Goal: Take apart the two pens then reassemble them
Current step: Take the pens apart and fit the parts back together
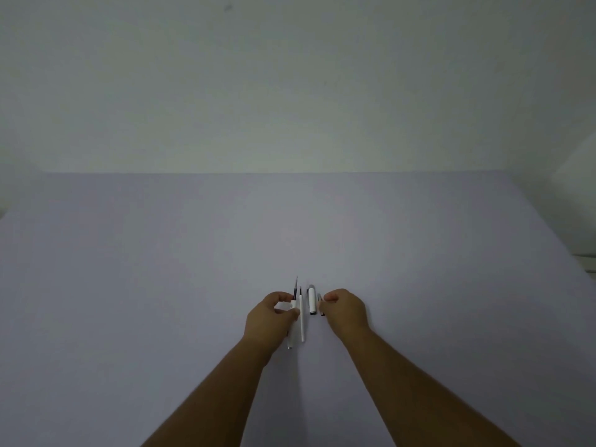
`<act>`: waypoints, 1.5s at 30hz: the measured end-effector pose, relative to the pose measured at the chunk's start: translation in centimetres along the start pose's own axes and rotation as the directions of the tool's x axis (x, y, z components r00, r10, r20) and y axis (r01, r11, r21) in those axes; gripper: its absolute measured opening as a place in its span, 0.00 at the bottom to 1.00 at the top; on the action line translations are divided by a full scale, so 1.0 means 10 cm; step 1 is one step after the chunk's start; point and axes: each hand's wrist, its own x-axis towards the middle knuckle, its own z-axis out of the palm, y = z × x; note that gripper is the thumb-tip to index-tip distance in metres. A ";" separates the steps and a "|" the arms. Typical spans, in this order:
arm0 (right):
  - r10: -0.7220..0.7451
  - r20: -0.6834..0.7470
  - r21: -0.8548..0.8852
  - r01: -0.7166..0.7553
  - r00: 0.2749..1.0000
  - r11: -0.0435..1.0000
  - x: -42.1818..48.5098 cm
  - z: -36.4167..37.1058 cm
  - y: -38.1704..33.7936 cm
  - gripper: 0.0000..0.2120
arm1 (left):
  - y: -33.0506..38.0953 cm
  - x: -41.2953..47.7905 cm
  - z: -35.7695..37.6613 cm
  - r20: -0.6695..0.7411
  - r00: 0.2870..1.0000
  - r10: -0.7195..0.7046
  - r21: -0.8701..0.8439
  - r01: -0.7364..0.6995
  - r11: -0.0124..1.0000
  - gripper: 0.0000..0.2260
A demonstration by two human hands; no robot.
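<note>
Pale lilac table (419, 285), bare wall behind it. Both my forearms come in from the near edge and meet a little right of the table's middle, closer to the near edge than the far one.

My left hand (269, 317) is curled, thumb and fingertips pinched on a white pen barrel (291, 341). The barrel runs under the hand; its lower end, with a small metal tip, shows below my palm. A dark refill (295, 287) with a fine point sticks out past my fingers toward the far edge. Whether that refill sits inside the barrel or lies beside it, I cannot tell.

Just right of that hand lies a second thin white tube (302, 321), long and straight, pointing toward the far edge, with a dark tip at its far end. It lies just beside my left thumb; contact is unclear.

A short white cap (312, 300) lies between my hands, parallel to the tube, dark at its near end.

My right hand (345, 309) is loosely closed, fingertips at a small dark and grey piece (320, 304) just right of the cap. It looks pinched, but the part is too small to name or to be sure of the grip.

All the parts lie close together, roughly parallel.
</note>
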 end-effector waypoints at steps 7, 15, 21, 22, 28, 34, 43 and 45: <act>-0.087 0.071 0.378 0.054 0.994 0.924 -0.15 -0.12 -0.21 0.05 | 0.08 -0.04 -0.02 0.010 1.000 0.021 -0.008 -0.021 1.000 0.07; -0.173 0.041 0.360 0.147 0.984 0.921 -0.18 -0.15 -0.50 0.05 | 0.21 -0.07 0.03 0.066 0.995 0.070 0.007 -0.071 0.997 0.06; 0.018 -0.124 0.525 0.050 0.992 0.850 0.12 -0.37 -0.40 0.11 | 0.03 0.02 0.00 0.030 0.999 0.012 0.041 -0.013 0.999 0.07; 0.021 -0.078 0.451 0.016 0.997 0.892 0.16 -0.36 -0.33 0.12 | 0.00 0.04 -0.02 0.013 1.000 0.004 0.048 -0.004 0.999 0.07; -0.025 0.050 -0.015 0.026 0.998 1.000 0.16 -0.18 -0.01 0.10 | -0.06 0.14 -0.01 -0.045 0.999 -0.023 0.082 0.026 0.996 0.09; -0.046 -0.038 -0.080 0.043 0.998 0.996 0.13 -0.10 0.04 0.10 | -0.14 0.22 0.09 -0.059 0.997 -0.057 0.104 0.063 0.993 0.06; -0.045 -0.057 -0.056 0.042 0.997 0.998 0.13 -0.07 0.08 0.11 | -0.14 0.22 0.12 -0.078 0.996 -0.047 0.113 0.056 0.992 0.07; -0.047 -0.057 -0.056 0.044 0.997 0.997 0.11 -0.08 0.07 0.11 | -0.14 0.22 0.11 -0.072 0.996 -0.046 0.103 0.054 0.993 0.07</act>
